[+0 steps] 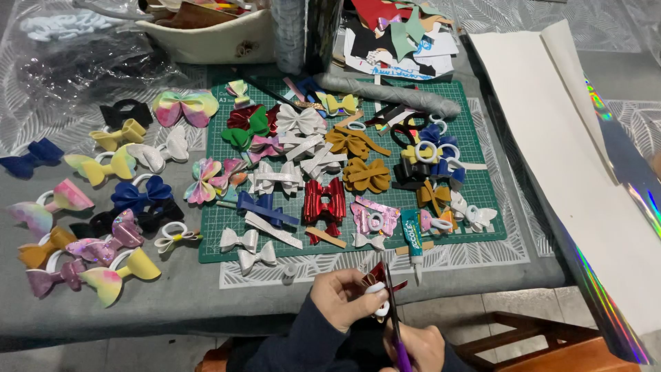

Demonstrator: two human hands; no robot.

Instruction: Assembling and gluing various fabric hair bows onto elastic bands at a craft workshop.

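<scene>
While two hands trim one red bow, one glue tube lies nearby.

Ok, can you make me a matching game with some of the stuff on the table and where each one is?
Things:
1. scissors
2. glue tube
3. shiny red bow
4. navy blue bow

Places:
A. at the far left of the grey table, off the mat
B. in the right hand, blades at a small red bow that the left hand holds
C. near the middle of the green cutting mat
D. at the mat's front edge, right of centre

Pairs: 1-B, 2-D, 3-C, 4-A
</scene>
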